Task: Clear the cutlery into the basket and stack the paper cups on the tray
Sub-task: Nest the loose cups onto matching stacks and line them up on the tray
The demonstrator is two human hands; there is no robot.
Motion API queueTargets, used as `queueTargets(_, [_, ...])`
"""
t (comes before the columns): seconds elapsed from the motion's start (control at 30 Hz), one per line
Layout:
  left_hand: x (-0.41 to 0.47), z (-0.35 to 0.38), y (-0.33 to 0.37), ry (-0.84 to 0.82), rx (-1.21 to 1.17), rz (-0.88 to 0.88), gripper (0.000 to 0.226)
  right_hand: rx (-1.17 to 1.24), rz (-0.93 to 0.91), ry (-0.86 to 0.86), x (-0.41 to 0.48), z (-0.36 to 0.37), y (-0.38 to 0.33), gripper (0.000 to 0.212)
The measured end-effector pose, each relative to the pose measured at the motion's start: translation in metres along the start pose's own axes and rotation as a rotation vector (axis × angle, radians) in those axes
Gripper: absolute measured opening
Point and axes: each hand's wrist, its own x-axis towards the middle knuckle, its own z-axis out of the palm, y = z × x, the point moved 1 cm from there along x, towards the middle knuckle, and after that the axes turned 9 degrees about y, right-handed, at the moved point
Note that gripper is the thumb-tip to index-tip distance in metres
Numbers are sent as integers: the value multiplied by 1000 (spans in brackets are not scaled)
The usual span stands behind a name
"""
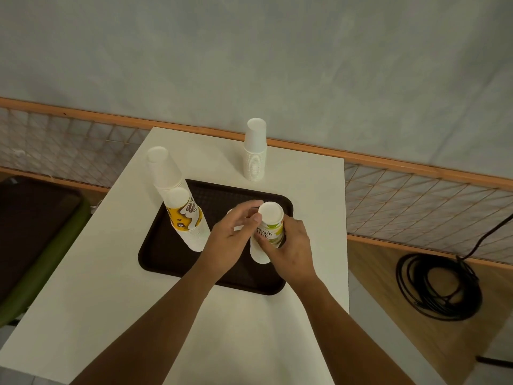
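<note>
A dark brown tray (pixel 172 254) lies on the white table (pixel 111 273). On its left stands an upside-down stack of paper cups topped by a yellow printed cup (pixel 184 215); a taller plain white stack (pixel 161 168) rises just behind it. Near the tray's right side stands a stack topped by a green-and-white printed cup (pixel 270 220). My right hand (pixel 288 248) grips this stack from the right, low down. My left hand (pixel 233 237) is at its left, thumb touching near the top; another white cup is partly hidden behind its fingers. No cutlery or basket is in view.
A third stack of plain white cups (pixel 254 151) stands on the table beyond the tray, near the far edge. A dark case with a green rim (pixel 41 245) sits left of the table. A coiled black cable (pixel 438 287) lies on the wooden floor at right.
</note>
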Motion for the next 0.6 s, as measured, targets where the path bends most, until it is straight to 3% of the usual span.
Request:
queueTargets(0.33, [2, 2, 6, 21, 55, -43, 36, -57, 16, -56, 3, -2, 1, 67])
queueTargets(0.43, [2, 2, 10, 21, 71, -45, 35, -36, -57, -85, 6, -10, -3, 70])
queueTargets(0.53, [1, -1, 17, 51, 89, -38, 39, -18, -102, -233, 8, -23, -4, 83])
queueTargets(0.6, [2, -5, 23, 87, 84, -45, 40, -20, -14, -336, 10, -36, -3, 92])
